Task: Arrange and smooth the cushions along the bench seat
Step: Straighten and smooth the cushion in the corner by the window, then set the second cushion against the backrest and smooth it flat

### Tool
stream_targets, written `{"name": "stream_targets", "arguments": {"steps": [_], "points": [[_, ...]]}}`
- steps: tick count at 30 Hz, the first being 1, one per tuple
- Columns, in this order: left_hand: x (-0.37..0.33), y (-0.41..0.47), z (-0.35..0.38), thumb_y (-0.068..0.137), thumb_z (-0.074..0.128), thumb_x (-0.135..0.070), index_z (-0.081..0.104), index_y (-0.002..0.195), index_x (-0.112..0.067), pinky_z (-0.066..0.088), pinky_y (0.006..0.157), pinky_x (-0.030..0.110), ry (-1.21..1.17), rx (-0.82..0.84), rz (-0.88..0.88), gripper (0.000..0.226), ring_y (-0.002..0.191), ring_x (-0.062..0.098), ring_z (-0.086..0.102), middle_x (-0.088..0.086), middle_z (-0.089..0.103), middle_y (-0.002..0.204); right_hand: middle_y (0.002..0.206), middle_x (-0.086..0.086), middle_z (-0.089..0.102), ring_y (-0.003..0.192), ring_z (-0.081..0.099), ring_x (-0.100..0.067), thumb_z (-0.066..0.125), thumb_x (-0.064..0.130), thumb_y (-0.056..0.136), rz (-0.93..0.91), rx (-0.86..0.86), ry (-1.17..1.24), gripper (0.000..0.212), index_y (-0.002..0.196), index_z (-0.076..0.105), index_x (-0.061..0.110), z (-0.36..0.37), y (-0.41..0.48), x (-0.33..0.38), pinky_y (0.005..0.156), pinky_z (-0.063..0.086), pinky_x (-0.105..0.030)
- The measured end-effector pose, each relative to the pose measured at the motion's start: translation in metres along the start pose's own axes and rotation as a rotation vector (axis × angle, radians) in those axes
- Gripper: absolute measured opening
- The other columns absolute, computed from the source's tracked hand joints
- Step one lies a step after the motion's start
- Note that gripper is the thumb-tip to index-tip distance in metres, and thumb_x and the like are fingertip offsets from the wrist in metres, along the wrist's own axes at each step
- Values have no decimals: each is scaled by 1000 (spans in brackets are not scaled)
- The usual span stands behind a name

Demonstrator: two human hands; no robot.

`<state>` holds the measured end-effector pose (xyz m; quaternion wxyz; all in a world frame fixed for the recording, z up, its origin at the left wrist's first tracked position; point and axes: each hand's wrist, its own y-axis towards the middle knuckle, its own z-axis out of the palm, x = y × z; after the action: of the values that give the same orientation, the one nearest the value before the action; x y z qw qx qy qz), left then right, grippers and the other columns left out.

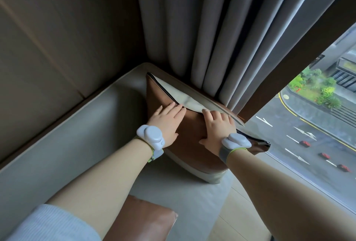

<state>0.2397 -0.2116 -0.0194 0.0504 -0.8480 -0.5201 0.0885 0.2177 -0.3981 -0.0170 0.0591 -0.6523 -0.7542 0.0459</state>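
At the far corner of the bench seat (77,144), the brown cushion (192,144) stood propped against the curtain (192,29). The left hand (165,123) lay flat on its face, fingers straight, gripping nothing; the right hand (217,127) hooked its fingers over the top seam. Risk: an uneven push would likely tip it toward the window (308,135) or trap curtain folds behind it.

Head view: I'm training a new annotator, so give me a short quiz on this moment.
1. True or false: the left hand and right hand both touch the brown cushion.
2. What hangs behind it? A) curtain B) blinds C) towel
3. Fill in: the second cushion lies ___ to the camera.
Key: 1 true; 2 A; 3 nearer.
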Motion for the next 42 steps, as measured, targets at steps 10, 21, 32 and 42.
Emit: {"name": "stream_targets", "arguments": {"steps": [10,21,32,42], "points": [[18,-84,11,91,51,-32,12,149,-20,15,118,39,-9,15,-53,70,146,19,12,-2,18,158,151,-11,29,139,20,-31,63,36,80,-114,-68,37,78,145,25,16,-11,-21,39,115,10,-44],[60,-212,45,91,48,-37,16,147,-18,25,113,35,8,187,-261,68,140,20,26,0,29,152,156,-8,20,143,14,-27,60,38,85,-317,66,146,76,148,22,19,-4,-52,117,116,8,-42],[86,-326,99,91,45,-43,27,141,-15,33,107,37,-119,297,-550,60,135,26,33,5,39,144,156,-10,20,141,18,-28,59,48,84,-437,320,163,80,147,21,18,54,-98,197,114,17,-37],[113,-384,145,86,39,-62,30,142,-14,31,110,38,-240,324,-823,75,136,27,31,6,36,147,146,-3,35,132,33,-29,55,66,76,-391,536,154,82,142,28,26,124,-119,257,103,35,-39]]}}
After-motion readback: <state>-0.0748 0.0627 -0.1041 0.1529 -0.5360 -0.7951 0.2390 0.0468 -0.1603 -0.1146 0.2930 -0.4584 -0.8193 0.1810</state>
